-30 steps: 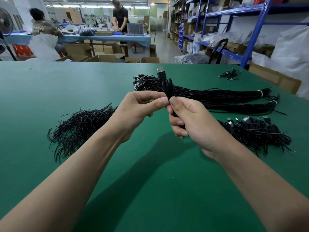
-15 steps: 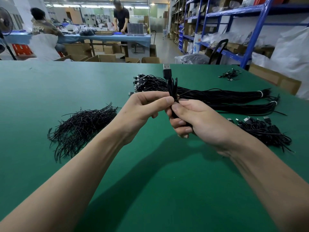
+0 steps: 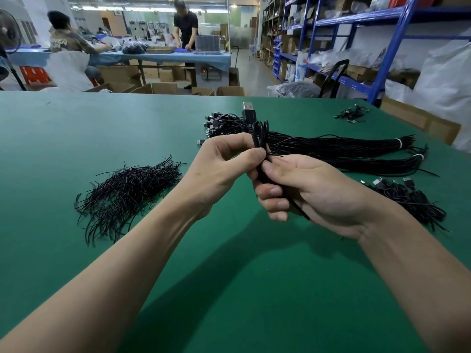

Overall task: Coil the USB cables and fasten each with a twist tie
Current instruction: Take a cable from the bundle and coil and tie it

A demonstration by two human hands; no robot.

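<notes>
Cable: coiled, plug uppermost.
Left hand: grip pinched cable.
Right hand: grip curled round cable.
Ties: heaped left of cable.

No legible text; pale lettering on a seated person's shirt, too blurred.
</notes>
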